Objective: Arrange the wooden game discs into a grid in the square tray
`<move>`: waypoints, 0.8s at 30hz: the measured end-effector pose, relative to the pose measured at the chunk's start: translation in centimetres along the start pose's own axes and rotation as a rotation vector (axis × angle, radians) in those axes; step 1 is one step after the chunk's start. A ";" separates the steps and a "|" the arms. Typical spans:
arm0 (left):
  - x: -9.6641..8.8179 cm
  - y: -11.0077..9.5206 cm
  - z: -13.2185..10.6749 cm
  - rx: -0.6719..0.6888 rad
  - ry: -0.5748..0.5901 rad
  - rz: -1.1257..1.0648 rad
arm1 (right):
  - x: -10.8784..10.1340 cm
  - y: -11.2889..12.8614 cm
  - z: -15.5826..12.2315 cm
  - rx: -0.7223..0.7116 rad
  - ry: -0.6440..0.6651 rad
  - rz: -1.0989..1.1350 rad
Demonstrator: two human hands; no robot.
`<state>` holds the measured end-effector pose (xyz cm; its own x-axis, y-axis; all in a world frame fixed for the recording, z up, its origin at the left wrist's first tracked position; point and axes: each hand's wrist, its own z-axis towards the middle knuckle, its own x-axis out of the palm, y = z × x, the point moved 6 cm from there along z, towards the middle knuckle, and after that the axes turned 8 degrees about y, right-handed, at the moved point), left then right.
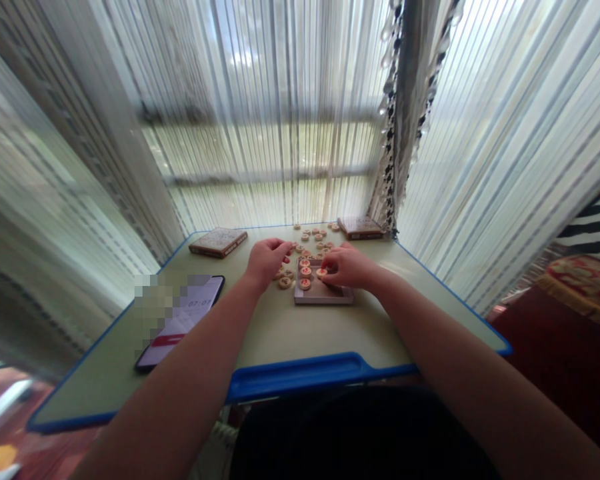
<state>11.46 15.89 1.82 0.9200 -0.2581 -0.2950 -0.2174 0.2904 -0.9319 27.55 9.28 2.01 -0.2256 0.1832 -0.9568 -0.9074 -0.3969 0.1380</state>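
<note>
A shallow open box [324, 299] sits on the table in front of me. Inside it, three round xiangqi pieces [305, 284] with red characters form a column along the left wall. My right hand [349, 265] reaches into the box from the right, its fingertips closed on another red-marked xiangqi piece [321, 273] beside that column. Left of the box, my left hand [270, 259] hovers by the loose pieces with thumb and fingers pinched together; what is between them, if anything, is too small to tell. Dark-marked pieces [285, 283] lie under and beside it.
More loose pieces [317, 235] are scattered behind the box. One flat patterned box [219, 241] lies at the back left, another [361, 227] at the back right. A phone [185, 320] rests on the left of the blue-edged table [295, 337]. Sheer curtains [280, 153] hang behind.
</note>
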 end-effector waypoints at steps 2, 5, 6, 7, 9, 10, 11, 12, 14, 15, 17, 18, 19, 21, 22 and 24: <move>0.2 -0.1 -0.1 0.003 0.017 0.030 | 0.1 0.3 -0.1 -0.017 -0.003 -0.018; 0.4 -0.4 -0.3 0.021 0.036 0.054 | 0.1 0.3 -0.1 -0.014 -0.009 -0.035; 0.5 -0.5 -0.3 0.026 0.038 0.059 | 0.0 0.3 -0.1 -0.009 -0.008 -0.036; 0.5 -0.5 -0.4 0.029 0.040 0.063 | 0.0 0.3 -0.1 -0.005 -0.006 -0.036; 0.5 -0.5 -0.4 0.032 0.042 0.070 | -0.1 0.4 0.0 -0.011 -0.006 -0.027; 0.5 -0.5 -0.4 0.035 0.046 0.074 | -0.2 0.5 0.0 -0.019 -0.007 -0.014; 0.5 -0.5 -0.4 0.040 0.051 0.080 | -0.3 0.7 0.0 -0.030 -0.003 0.010; 0.5 -0.5 -0.4 0.047 0.055 0.087 | -0.4 0.9 0.1 -0.044 0.005 0.044; 0.5 -0.4 -0.4 0.057 0.058 0.103 | -0.5 1.4 0.1 -0.071 0.030 0.128; 0.5 -0.3 -0.3 0.058 0.058 0.110 | -0.5 1.7 0.1 -0.081 0.048 0.169; 0.4 -0.2 -0.3 0.053 0.056 0.120 | -0.3 2.2 0.1 -0.096 0.080 0.221; 0.4 -0.2 -0.2 0.051 0.056 0.123 | -0.3 2.4 0.1 -0.099 0.088 0.227; 0.4 -0.2 -0.2 0.050 0.056 0.125 | -0.2 2.5 0.1 -0.104 0.090 0.225; 0.5 -0.1 -0.2 0.053 0.061 0.127 | -0.1 2.8 0.1 -0.117 0.077 0.205; 0.5 -0.1 -0.2 0.051 0.067 0.129 | -0.1 2.9 0.0 -0.124 0.065 0.195; 0.7 0.0 -0.2 0.048 0.084 0.136 | -0.2 3.1 0.0 -0.141 0.049 0.190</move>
<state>12.01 15.56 1.55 0.8522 -0.2889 -0.4362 -0.3203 0.3711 -0.8716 24.81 8.05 2.58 -0.3672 0.0509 -0.9288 -0.7910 -0.5424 0.2830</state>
